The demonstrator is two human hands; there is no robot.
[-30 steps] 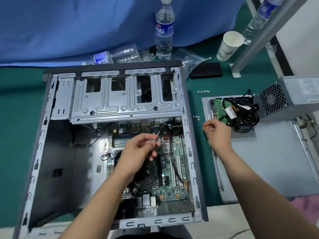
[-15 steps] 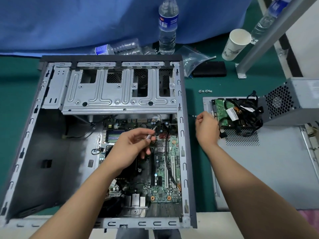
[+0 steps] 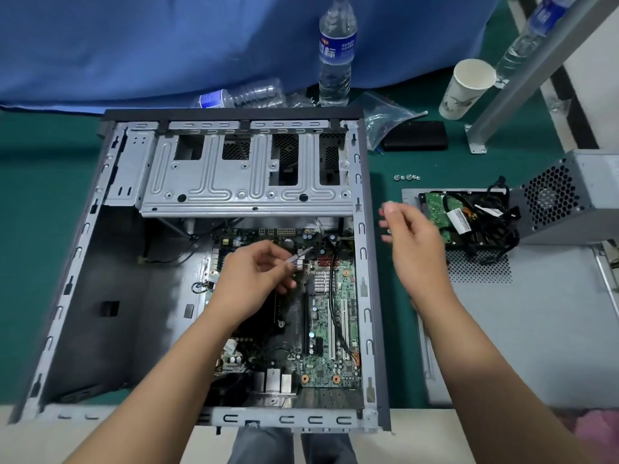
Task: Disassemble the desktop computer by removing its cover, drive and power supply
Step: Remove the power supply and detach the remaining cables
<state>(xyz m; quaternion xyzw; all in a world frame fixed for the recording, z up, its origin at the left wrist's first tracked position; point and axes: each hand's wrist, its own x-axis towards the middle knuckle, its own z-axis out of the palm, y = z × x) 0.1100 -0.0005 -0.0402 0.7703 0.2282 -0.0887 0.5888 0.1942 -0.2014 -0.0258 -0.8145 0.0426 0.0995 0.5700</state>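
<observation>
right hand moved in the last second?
Yes. The right hand has lifted and opened, staying between the case's right edge and the removed drive, after dipping toward the loose screws by the case.

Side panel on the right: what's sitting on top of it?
On the side panel lie the hard drive, board side up, a bundle of black cables and the power supply. The right hand covers the panel's left edge, so anything there is hidden.
</observation>
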